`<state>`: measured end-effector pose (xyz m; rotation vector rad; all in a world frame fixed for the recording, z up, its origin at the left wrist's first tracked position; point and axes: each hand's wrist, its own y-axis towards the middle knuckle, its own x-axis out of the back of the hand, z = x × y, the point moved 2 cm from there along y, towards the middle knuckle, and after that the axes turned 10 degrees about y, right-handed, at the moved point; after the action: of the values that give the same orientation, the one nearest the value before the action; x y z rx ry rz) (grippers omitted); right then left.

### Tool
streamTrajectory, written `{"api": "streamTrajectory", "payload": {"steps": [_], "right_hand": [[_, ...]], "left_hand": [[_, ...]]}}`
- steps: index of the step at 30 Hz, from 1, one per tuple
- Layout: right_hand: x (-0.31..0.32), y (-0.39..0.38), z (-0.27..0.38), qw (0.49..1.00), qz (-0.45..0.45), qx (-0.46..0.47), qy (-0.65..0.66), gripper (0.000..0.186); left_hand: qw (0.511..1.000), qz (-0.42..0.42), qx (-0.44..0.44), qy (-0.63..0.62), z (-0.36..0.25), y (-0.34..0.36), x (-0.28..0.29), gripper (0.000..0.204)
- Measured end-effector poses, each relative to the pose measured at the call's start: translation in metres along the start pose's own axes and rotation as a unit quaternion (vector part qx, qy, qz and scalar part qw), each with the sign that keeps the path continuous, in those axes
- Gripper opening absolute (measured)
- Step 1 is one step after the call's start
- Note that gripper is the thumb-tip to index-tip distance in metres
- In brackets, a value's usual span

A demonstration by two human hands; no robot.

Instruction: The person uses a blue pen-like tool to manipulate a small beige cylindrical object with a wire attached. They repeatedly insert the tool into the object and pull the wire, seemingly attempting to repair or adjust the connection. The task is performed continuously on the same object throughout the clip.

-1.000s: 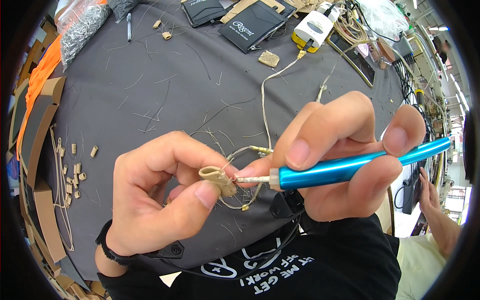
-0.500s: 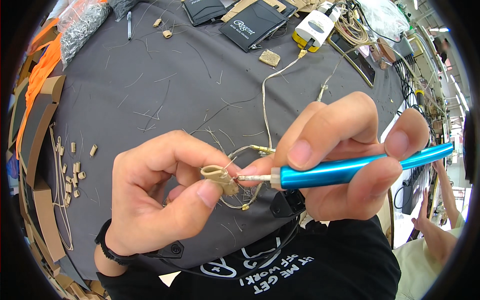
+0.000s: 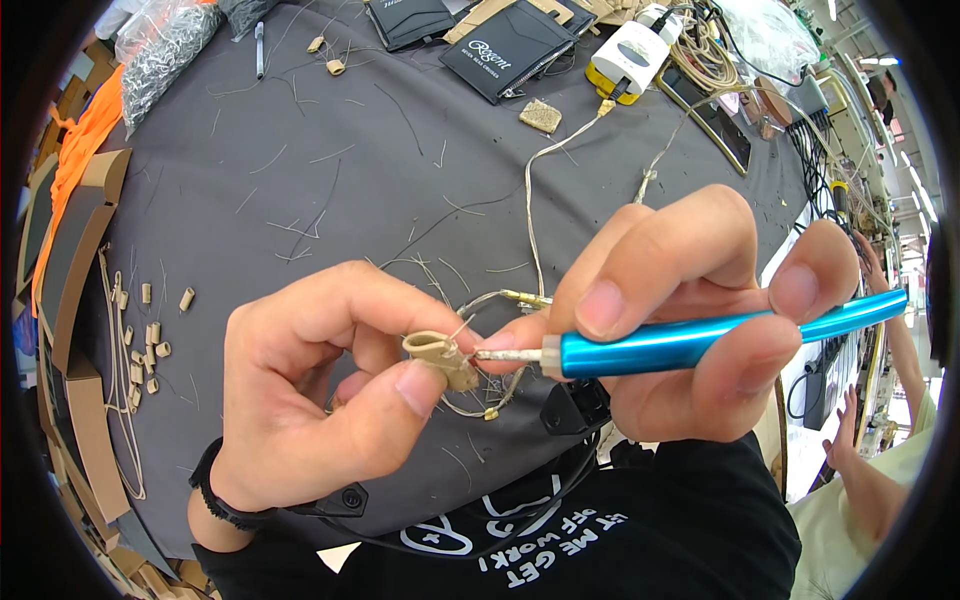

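My left hand (image 3: 320, 390) pinches a small beige looped piece (image 3: 440, 355) with frayed threads between thumb and forefinger. My right hand (image 3: 680, 310) grips a shiny blue pen-like tool (image 3: 640, 350), whose thin metal tip (image 3: 508, 356) meets the threads at the piece's right side; exact contact is too small to tell. A pale cord loop (image 3: 480, 298) with small brass-coloured fittings lies just behind my fingers, and a black device (image 3: 575, 405) sits below the tool.
Beige tubes (image 3: 150, 355) and cardboard (image 3: 82, 260) lie left. A bag of metal parts (image 3: 170, 70), pen (image 3: 259, 50), black wallets (image 3: 495, 55), white adapter (image 3: 630, 55), phone (image 3: 705, 120) and cables sit along the back. A co-worker's hands (image 3: 850, 450) are at right.
My right hand and the blue tool have shifted slightly, the tool's far end tilting. My left hand barely moved. The co-worker's hands at the right moved, and a second one appeared.
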<state>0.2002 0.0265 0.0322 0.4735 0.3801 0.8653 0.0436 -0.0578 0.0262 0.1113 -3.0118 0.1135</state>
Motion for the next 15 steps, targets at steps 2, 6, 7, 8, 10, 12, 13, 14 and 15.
{"api": "streamTrajectory", "payload": {"steps": [2, 6, 7, 8, 10, 12, 13, 14, 15], "right_hand": [[-0.0006, 0.0002, -0.0008, 1.0, -0.002, 0.003, 0.008, 0.019], [-0.0006, 0.0005, 0.0004, 1.0, 0.003, 0.004, 0.007, 0.019], [-0.0006, 0.0005, 0.0004, 1.0, 0.006, 0.004, 0.006, 0.019], [-0.0005, 0.0005, 0.0006, 1.0, 0.008, 0.005, 0.004, 0.019], [0.0004, 0.0004, -0.0005, 1.0, 0.01, 0.007, 0.004, 0.02], [0.0015, 0.0002, -0.0014, 1.0, 0.015, 0.013, 0.005, 0.021], [0.0016, 0.0, -0.0028, 1.0, 0.016, 0.023, 0.011, 0.021], [0.0018, -0.0002, -0.0043, 0.999, 0.017, 0.033, 0.018, 0.022], [0.0018, -0.0007, -0.0069, 0.998, 0.015, 0.049, 0.029, 0.022]], "left_hand": [[1.0, -0.002, 0.001, -0.002, -0.0004, -0.0001, -0.0001, 0.02], [1.0, -0.003, 0.001, -0.005, -0.0013, -0.0004, -0.0005, 0.022], [1.0, -0.005, 0.001, -0.007, -0.0012, -0.0007, -0.0006, 0.022], [1.0, -0.004, 0.0, -0.007, -0.001, -0.001, -0.0005, 0.022], [1.0, -0.003, 0.0, -0.009, -0.0001, -0.0003, -0.0002, 0.022], [1.0, -0.003, 0.003, -0.008, -0.0005, -0.0003, 0.0, 0.021], [1.0, -0.003, 0.005, -0.008, -0.0006, -0.0007, 0.0001, 0.021], [1.0, -0.004, 0.003, -0.007, -0.0005, -0.001, 0.0002, 0.021], [1.0, -0.003, 0.0, -0.005, -0.0004, -0.0007, 0.0, 0.021]]}}
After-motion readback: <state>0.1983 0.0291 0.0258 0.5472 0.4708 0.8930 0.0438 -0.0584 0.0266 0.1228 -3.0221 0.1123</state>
